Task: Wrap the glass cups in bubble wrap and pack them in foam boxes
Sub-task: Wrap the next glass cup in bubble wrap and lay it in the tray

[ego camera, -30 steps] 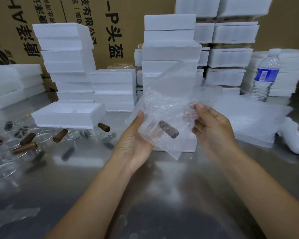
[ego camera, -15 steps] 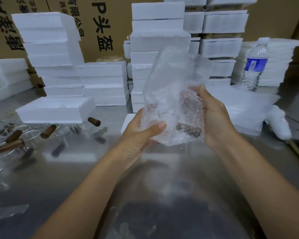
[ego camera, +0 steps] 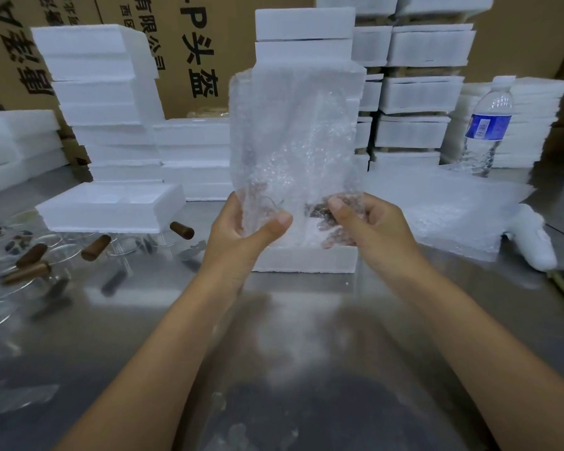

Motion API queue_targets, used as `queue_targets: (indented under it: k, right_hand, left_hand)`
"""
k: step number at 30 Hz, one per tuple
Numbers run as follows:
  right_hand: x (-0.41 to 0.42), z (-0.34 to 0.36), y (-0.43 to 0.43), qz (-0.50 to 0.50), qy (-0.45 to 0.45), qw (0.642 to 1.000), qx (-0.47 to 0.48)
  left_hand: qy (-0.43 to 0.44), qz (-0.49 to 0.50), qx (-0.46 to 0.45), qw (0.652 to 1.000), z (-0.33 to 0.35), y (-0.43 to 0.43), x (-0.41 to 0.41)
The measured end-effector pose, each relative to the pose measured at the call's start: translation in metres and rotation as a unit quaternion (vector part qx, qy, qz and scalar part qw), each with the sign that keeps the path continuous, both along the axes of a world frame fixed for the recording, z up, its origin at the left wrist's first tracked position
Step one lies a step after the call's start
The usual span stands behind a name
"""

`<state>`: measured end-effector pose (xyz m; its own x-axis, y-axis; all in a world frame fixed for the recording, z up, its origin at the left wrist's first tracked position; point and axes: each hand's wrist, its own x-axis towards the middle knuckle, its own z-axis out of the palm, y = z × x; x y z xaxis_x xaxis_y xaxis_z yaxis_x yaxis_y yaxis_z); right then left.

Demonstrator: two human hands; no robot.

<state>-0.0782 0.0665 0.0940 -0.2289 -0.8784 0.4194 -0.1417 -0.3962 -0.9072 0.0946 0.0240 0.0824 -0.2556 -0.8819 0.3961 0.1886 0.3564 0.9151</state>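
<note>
**Wrapped cup held up over an open foam box**

Both hands hold a sheet of bubble wrap point(ego camera: 290, 135) upright above the middle of the steel table point(ego camera: 274, 320). The left hand point(ego camera: 241, 229) grips its lower left edge, thumb pressed across the front and fingers curled behind. The right hand point(ego camera: 368, 229) pinches the lower right part between thumb and curled fingers.

The glass cup point(ego camera: 318, 211) sits inside the wrap between the hands; only its dark handle and a faint rim show through.

Just beyond the hands lies an open foam box point(ego camera: 303, 258), its inside partly hidden by them. The raised wrap veils the middle stack of foam boxes point(ego camera: 303, 37) at the far side. On the left, a second open box point(ego camera: 111, 206) sits beside unwrapped cups with brown handles point(ego camera: 95, 247). On the right lie a pile of wrap sheets point(ego camera: 443, 209) and, farther off, a water bottle point(ego camera: 487, 128).
</note>
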Motion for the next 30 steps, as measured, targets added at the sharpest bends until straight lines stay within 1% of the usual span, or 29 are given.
queue_targets:
  k: [2, 5, 9, 13, 17, 20, 22, 24, 28, 30]
  right_hand:
    - [0.0, -0.002, 0.0, -0.002, 0.011, 1.0, -0.012]
    - [0.002, -0.004, -0.001, -0.029, 0.034, 0.999, -0.026]
    - [0.003, -0.001, 0.0, -0.068, 0.007, 0.996, -0.051]
    - [0.006, 0.004, 0.005, -0.062, -0.05, 0.994, -0.074]
    - [0.007, 0.006, 0.007, -0.083, -0.056, 0.992, -0.072]
    - [0.007, 0.006, 0.008, -0.128, 0.033, 0.987, -0.087]
    - [0.009, 0.004, 0.009, -0.125, 0.086, 0.985, -0.085]
    - [0.011, 0.002, 0.009, -0.122, 0.16, 0.976, -0.084]
    - [0.013, 0.001, 0.01, -0.047, 0.222, 0.972, -0.063]
    - [0.012, -0.001, 0.009, -0.027, 0.243, 0.968, -0.053]
  left_hand:
    - [-0.033, 0.01, -0.039, 0.999, 0.005, 0.002, 0.002]
    - [-0.047, 0.017, -0.058, 0.997, 0.005, 0.002, 0.005]
    - [-0.078, -0.003, -0.06, 0.995, 0.002, -0.001, 0.007]
    - [-0.107, -0.048, -0.061, 0.991, -0.001, 0.0, 0.003]
    - [-0.115, -0.072, -0.071, 0.988, -0.003, 0.005, -0.001]
    - [-0.142, -0.058, -0.071, 0.986, -0.005, 0.005, -0.002]
    - [-0.154, -0.035, -0.08, 0.984, -0.006, 0.004, -0.003]
    - [-0.151, -0.027, -0.085, 0.984, -0.007, 0.004, -0.005]
    - [-0.133, 0.003, -0.079, 0.988, -0.007, 0.004, -0.008]
    - [-0.13, 0.017, -0.077, 0.988, -0.006, 0.005, -0.007]
